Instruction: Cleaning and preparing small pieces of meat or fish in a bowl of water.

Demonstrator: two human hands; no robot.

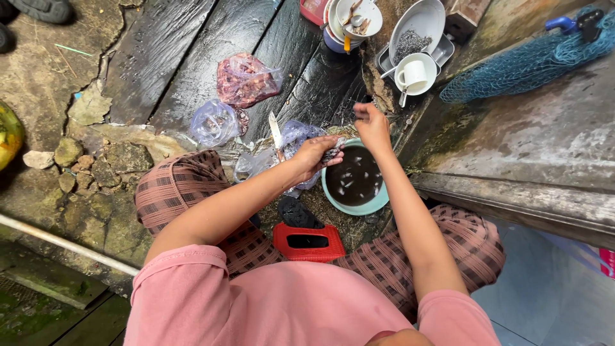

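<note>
My left hand (315, 156) grips a small dark fish (333, 152) at the near-left rim of a teal bowl (377, 204) of dark water with pale bits floating in it. My right hand (370, 123) hovers just beyond the bowl with its fingers pinched together; whether it holds something I cannot tell. A knife (276, 133) with a pale blade lies on a clear plastic bag (295, 137) left of my left hand. I squat on wet dark planks in checked trousers.
A bag of reddish pieces (245, 79) and a clear bag (214, 122) lie to the left. Stacked dishes, a white mug (414, 73) and a grey tray (442, 51) sit ahead. A blue net (512, 67) drapes at right. A red low stool (308, 241) is under me.
</note>
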